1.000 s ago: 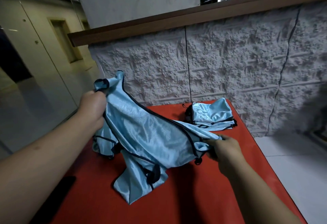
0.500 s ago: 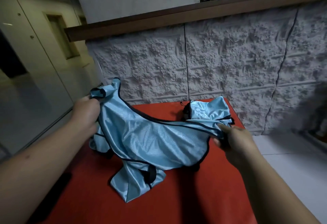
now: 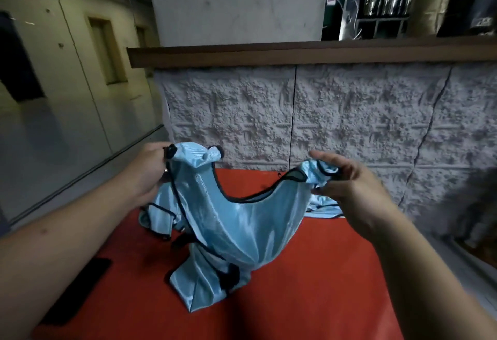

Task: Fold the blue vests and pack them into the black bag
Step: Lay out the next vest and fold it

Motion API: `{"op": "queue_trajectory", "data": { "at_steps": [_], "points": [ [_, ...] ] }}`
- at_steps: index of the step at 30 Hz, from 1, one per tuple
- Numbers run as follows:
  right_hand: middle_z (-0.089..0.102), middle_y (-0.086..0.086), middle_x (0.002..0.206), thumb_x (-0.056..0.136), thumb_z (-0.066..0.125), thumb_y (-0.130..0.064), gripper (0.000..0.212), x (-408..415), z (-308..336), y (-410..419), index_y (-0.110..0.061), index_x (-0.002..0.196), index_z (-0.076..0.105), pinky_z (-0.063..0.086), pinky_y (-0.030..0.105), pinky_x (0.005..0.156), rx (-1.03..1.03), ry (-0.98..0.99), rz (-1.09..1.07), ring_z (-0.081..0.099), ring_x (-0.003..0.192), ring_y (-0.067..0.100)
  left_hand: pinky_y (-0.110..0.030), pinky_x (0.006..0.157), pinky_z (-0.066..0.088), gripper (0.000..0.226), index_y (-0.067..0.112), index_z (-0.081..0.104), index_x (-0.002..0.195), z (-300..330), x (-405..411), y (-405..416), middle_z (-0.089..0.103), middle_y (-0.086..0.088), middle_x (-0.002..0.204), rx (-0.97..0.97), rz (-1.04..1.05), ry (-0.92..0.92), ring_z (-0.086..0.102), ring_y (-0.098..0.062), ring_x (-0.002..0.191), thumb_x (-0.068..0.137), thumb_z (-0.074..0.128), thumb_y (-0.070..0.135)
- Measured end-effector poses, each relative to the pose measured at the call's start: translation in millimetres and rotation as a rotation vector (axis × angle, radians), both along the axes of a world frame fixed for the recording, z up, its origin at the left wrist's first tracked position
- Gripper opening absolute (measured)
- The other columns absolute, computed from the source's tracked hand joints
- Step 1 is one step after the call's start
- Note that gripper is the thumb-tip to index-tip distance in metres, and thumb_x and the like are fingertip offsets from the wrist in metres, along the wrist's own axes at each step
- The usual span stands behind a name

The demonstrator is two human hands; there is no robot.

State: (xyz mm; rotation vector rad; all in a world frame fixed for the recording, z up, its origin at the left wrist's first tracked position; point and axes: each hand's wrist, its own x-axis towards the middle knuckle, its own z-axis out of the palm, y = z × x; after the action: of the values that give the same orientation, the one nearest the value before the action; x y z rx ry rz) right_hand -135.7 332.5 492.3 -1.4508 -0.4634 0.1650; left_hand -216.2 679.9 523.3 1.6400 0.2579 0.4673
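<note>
A light blue vest (image 3: 236, 221) with black trim hangs between my hands above the red table (image 3: 309, 286), its lower part heaped on the surface. My left hand (image 3: 146, 170) grips one shoulder strap at the upper left. My right hand (image 3: 347, 178) holds the other strap at the upper right, fingers curled round the fabric. Behind my right hand lies a folded blue vest (image 3: 321, 206), mostly hidden. No black bag shows.
A flat black object (image 3: 78, 288) lies at the table's left edge under my left forearm. A rough white stone wall (image 3: 349, 113) with a wooden ledge (image 3: 295, 53) rises right behind the table. Grey floor lies to the left and right.
Both hands rose and spread, lifting the vest by its straps so it hangs between them. My right hand moved up from the table's middle. The view tilted upward.
</note>
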Motion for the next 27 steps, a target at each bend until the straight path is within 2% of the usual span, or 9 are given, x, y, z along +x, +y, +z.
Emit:
{"op": "queue_trajectory", "data": {
  "at_steps": [3, 6, 9, 12, 14, 17, 19, 23, 27],
  "points": [
    [0.071, -0.005, 0.086, 0.081, 0.067, 0.019, 0.056, -15.3, 37.7, 17.2, -0.027, 0.111, 0.074, 0.051, 0.023, 0.070, -0.265, -0.175, -0.047, 0.063, 0.068, 0.006, -0.049, 0.088, 0.052, 0.025, 0.002, 0.076, 0.101, 29.1, -12.0, -13.7, 0.073, -0.028, 0.104, 0.048, 0.010, -0.022, 0.067, -0.043, 0.096, 0.098, 0.052, 0.001],
    [0.078, 0.007, 0.088, 0.087, 0.072, 0.005, 0.023, -33.0, 79.5, 26.1, -0.014, 0.098, 0.077, 0.061, 0.041, 0.073, -0.191, -0.234, -0.162, 0.072, 0.076, 0.021, -0.031, 0.061, 0.040, 0.020, 0.003, 0.077, 0.095, 63.2, -32.5, -28.1, 0.066, -0.033, 0.087, 0.157, -0.002, -0.047, 0.054, -0.032, 0.074, 0.097, 0.058, 0.002],
    [0.077, 0.015, 0.100, 0.084, 0.072, 0.008, 0.031, -55.3, 124.0, 21.4, -0.005, 0.112, 0.073, 0.063, 0.033, 0.080, -0.135, -0.298, -0.135, 0.075, 0.087, 0.025, -0.021, 0.044, 0.025, 0.032, 0.012, 0.075, 0.079, 95.1, -51.9, -29.3, 0.058, -0.011, 0.066, 0.233, 0.058, -0.046, 0.037, -0.020, 0.057, 0.098, 0.053, -0.002],
    [0.077, 0.014, 0.103, 0.079, 0.068, 0.021, 0.050, -79.5, 166.5, 10.6, -0.011, 0.118, 0.068, 0.061, 0.035, 0.087, -0.194, -0.321, -0.052, 0.074, 0.100, 0.027, -0.021, 0.044, 0.020, 0.027, 0.015, 0.074, 0.077, 129.1, -79.7, -26.2, 0.054, -0.009, 0.061, 0.302, 0.089, -0.054, 0.035, -0.017, 0.049, 0.097, 0.060, 0.003],
    [0.077, 0.017, 0.099, 0.080, 0.069, 0.020, 0.042, -88.1, 192.0, 3.6, -0.009, 0.110, 0.069, 0.060, 0.040, 0.088, -0.163, -0.368, -0.101, 0.074, 0.101, 0.032, -0.019, 0.038, 0.021, 0.029, 0.009, 0.070, 0.081, 150.2, -93.2, -21.4, 0.051, -0.002, 0.054, 0.302, 0.081, -0.071, 0.033, -0.009, 0.040, 0.098, 0.052, -0.006],
    [0.076, 0.013, 0.084, 0.090, 0.067, 0.008, 0.013, -98.8, 223.0, 2.3, -0.003, 0.097, 0.070, 0.064, 0.034, 0.073, 0.016, -0.387, -0.198, 0.077, 0.079, 0.026, -0.018, 0.034, 0.019, 0.031, 0.009, 0.064, 0.080, 180.1, -109.3, -15.8, 0.045, -0.001, 0.054, 0.237, 0.090, -0.125, 0.030, -0.008, 0.039, 0.101, 0.046, -0.004],
    [0.073, 0.006, 0.070, 0.094, 0.065, 0.000, 0.010, -98.6, 235.2, 6.2, -0.007, 0.089, 0.069, 0.064, 0.034, 0.067, 0.098, -0.411, -0.261, 0.073, 0.066, 0.019, -0.015, 0.032, 0.019, 0.026, 0.014, 0.065, 0.080, 193.3, -111.8, -13.4, 0.051, 0.002, 0.050, 0.205, 0.086, -0.158, 0.037, -0.007, 0.035, 0.101, 0.052, 0.004],
    [0.071, 0.010, 0.075, 0.099, 0.063, -0.012, 0.012, -71.4, 231.3, 24.4, -0.004, 0.092, 0.068, 0.064, 0.044, 0.071, 0.126, -0.399, -0.284, 0.073, 0.067, 0.021, -0.018, 0.034, 0.040, 0.009, 0.011, 0.069, 0.098, 189.3, -89.9, -4.1, 0.072, -0.005, 0.071, 0.038, 0.109, -0.182, 0.061, -0.012, 0.043, 0.099, 0.061, 0.008],
    [0.068, 0.013, 0.072, 0.101, 0.060, -0.016, 0.020, -14.3, 193.1, 54.2, -0.005, 0.085, 0.065, 0.061, 0.051, 0.076, 0.088, -0.315, -0.281, 0.073, 0.068, 0.024, -0.028, 0.046, 0.058, 0.013, 0.008, 0.064, 0.112, 150.2, -32.8, 19.9, 0.071, -0.019, 0.105, -0.090, 0.120, -0.104, 0.075, -0.029, 0.065, 0.099, 0.061, 0.010]
  ]
}}
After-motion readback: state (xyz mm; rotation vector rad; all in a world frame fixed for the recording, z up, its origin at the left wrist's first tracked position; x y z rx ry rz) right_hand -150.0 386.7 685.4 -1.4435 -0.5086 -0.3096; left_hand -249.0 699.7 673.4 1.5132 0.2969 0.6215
